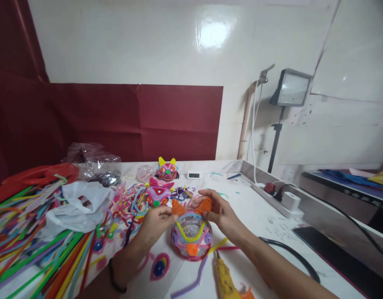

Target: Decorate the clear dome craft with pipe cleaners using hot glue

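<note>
A round clear ball wrapped in pink, yellow and blue pipe cleaners rests on the white table, with an orange pompom nose at its front. My left hand pinches the left orange ear on top of it. My right hand pinches the right orange ear. Both hands are closed on the ears and hold the piece from above.
A yellow glue gun lies right in front of the ball. A heap of coloured pipe cleaners and a white plastic bag fill the left. Two finished pieces stand behind. A power strip and a black cable lie at the right.
</note>
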Motion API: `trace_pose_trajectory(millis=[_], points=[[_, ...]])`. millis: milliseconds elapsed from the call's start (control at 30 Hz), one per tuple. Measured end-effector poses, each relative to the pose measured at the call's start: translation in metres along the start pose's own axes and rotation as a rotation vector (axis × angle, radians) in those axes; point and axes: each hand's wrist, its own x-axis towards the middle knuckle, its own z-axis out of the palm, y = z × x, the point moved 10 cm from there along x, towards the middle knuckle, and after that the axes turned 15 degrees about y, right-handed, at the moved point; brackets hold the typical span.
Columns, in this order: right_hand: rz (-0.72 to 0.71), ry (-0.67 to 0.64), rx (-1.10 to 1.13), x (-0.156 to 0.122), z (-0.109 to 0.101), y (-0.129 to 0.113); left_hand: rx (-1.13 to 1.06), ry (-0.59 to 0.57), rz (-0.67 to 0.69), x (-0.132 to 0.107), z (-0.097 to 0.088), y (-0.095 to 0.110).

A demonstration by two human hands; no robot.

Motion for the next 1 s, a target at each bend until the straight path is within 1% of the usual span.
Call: trace_pose_trajectory(millis=[333,467,633,1000], points=[[0.042,0.053,0.030,0.000,-0.007,0.004,0.035,-0.074,0.030,0.003,0.004,0.003],[0.045,0.050,0.030,0.002,-0.007,0.006,0.047,-0.092,0.040,0.003,0.005,0.007],[0.009,0.056,-0.017,0.003,-0.010,0.006,0.069,-0.112,0.050,0.004,0.008,0.009],[-0.007,0.016,-0.065,0.000,-0.009,0.005,0.086,-0.185,0.080,0.004,0.016,0.016]])
